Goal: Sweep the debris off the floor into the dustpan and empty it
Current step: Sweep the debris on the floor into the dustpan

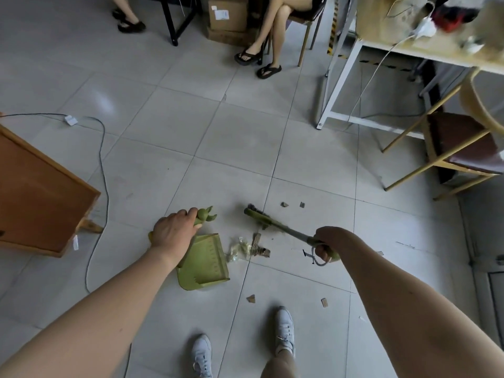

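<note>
My left hand grips the handle of a green dustpan that rests on the tiled floor, its mouth facing right. My right hand holds the handle of a green brush, whose bristle head hovers just beyond a small debris pile. That pile, a crumpled clear wrapper and cardboard scraps, lies right at the dustpan's mouth. More scraps lie scattered: two beyond the brush, one nearer my feet, another to its right.
A wooden board leans at the left, with a cable trailing past it. A white table frame and a chair stand at the right. Two seated people's legs and boxes are at the back. My shoes are below.
</note>
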`<action>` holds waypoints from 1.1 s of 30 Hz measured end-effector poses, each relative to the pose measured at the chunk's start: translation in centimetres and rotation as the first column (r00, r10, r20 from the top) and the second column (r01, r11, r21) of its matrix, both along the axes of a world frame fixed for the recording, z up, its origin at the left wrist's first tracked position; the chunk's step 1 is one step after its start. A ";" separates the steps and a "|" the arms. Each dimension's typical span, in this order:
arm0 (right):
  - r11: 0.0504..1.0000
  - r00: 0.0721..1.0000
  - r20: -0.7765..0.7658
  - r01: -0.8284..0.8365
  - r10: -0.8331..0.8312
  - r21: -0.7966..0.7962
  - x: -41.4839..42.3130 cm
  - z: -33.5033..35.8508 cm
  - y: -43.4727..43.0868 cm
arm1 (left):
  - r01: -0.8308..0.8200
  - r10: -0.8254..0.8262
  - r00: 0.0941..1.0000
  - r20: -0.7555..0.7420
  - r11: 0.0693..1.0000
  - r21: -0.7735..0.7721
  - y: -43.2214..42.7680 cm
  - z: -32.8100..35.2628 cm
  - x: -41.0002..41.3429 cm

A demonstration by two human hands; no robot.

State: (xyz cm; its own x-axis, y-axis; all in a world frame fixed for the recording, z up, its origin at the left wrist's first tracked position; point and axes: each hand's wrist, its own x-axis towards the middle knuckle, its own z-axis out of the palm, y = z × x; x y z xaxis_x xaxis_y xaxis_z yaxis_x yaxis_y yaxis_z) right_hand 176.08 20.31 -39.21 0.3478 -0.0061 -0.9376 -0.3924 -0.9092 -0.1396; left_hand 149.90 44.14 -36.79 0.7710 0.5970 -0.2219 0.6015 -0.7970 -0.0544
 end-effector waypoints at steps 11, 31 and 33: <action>0.998 0.996 0.082 -0.037 0.033 0.042 15.8 2.5 -1.2 | -0.112 0.114 0.993 -0.022 0.990 0.084 -1.6 0.1 8.2; 0.994 0.996 -0.042 -0.087 0.084 -0.067 13.4 -3.8 -0.5 | -0.215 0.215 0.976 -0.005 0.974 0.066 -2.8 -2.1 7.3; 0.995 0.995 -0.045 -0.086 0.084 -0.046 11.2 -3.4 -0.3 | -0.210 0.211 0.978 -0.004 0.975 0.068 -2.7 -2.1 6.0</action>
State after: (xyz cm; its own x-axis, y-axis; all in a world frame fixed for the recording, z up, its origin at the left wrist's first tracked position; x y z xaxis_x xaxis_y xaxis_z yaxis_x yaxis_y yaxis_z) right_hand 187.26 20.03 -42.56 0.3085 -0.0235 -0.9509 -0.3181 -0.9447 -0.0799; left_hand 155.95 41.49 -38.90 0.6244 0.7591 -0.1842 0.7542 -0.6473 -0.1107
